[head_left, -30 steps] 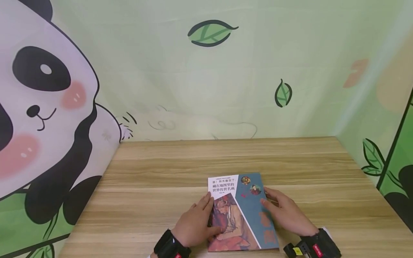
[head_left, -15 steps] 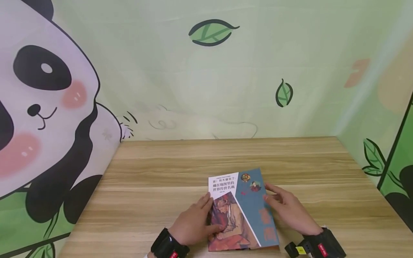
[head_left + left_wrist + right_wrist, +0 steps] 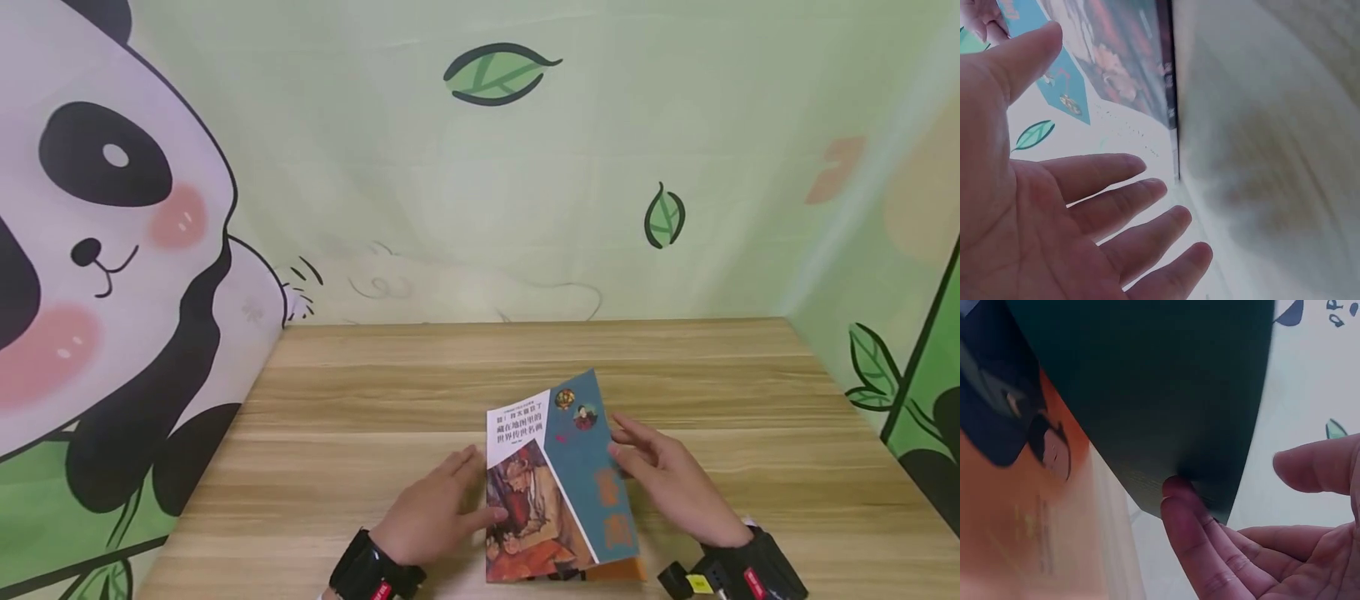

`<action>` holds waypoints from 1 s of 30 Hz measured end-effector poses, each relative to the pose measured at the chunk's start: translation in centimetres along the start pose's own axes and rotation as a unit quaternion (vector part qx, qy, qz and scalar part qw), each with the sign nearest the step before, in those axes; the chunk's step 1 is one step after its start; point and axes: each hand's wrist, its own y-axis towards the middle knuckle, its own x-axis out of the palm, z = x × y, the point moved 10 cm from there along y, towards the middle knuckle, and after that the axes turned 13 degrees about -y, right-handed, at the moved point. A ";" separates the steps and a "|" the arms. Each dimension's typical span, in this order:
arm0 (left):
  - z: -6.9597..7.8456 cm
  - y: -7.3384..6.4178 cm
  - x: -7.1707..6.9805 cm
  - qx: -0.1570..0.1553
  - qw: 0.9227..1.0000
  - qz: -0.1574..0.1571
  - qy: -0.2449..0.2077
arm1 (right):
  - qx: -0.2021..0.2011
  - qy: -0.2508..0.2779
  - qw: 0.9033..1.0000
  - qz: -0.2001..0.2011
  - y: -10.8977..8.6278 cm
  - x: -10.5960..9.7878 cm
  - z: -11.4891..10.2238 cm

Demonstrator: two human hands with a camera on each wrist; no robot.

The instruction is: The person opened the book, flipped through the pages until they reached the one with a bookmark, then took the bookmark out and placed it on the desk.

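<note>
A paperback book [image 3: 555, 475] with a blue, white and painted front lies on the table, its cover lifted at the right. My left hand [image 3: 435, 510] is at its left edge, thumb over the cover; in the left wrist view its fingers are spread beside the spine [image 3: 1171, 94]. At the right edge is my right hand [image 3: 678, 485]. In the right wrist view its fingertips [image 3: 1179, 494] press the dark inner side of the cover [image 3: 1160, 387], and the thumb stands apart from it. Below shows an orange page [image 3: 1072, 531] with dark drawings.
The wooden table [image 3: 360, 392] runs back to a pale green backdrop [image 3: 375, 167] printed with a panda [image 3: 150, 275] and leaves. A black strap [image 3: 375, 567] is on the left wrist; another black strap [image 3: 757, 562] with a small device is on the right.
The cover's right side has risen and tilted toward the left, baring the orange page. The left hand has slid left, off most of the cover. The right hand has moved slightly up.
</note>
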 end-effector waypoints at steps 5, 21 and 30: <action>0.2 -0.2 -0.8 0.001 1.000 0.005 -0.008 | -0.028 0.025 0.999 -0.003 -0.1 0.4 -1.7; 4.1 -1.6 -3.8 0.060 0.988 0.050 -0.136 | -0.127 0.078 0.987 -0.065 -0.3 4.3 -7.2; 6.0 -2.7 -6.4 0.109 0.973 0.110 -0.170 | -0.178 0.020 0.981 -0.079 -0.8 7.1 -9.7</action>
